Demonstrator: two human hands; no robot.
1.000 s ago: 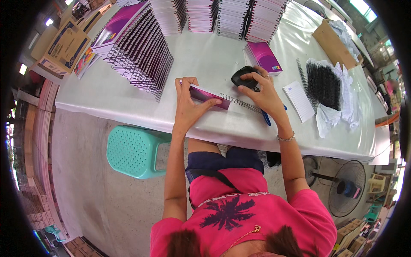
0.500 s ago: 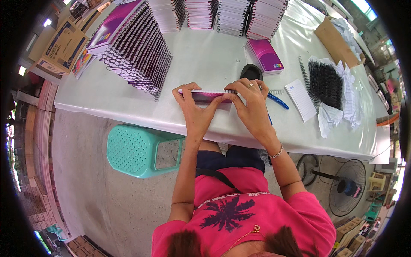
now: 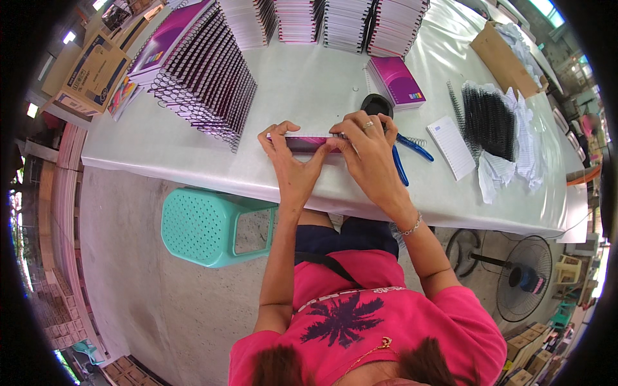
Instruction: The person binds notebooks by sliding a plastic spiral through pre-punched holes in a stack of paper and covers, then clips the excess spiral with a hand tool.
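A small purple-covered notebook stands on its edge near the front of the white table. My left hand grips its left end and lower side. My right hand holds its right end, fingers curled over the top edge. Blue-handled pliers lie just right of my right hand, partly hidden by it. A black round object sits behind my right hand.
Rows of spiral-bound purple notebooks lean at the left; stacks stand at the back. A purple notebook, a white pad, black spiral coils and a cardboard box lie right. A teal stool and a fan stand below.
Both hands came together on the notebook and tipped it from lying flat onto its edge. My right hand left the black object and pliers.
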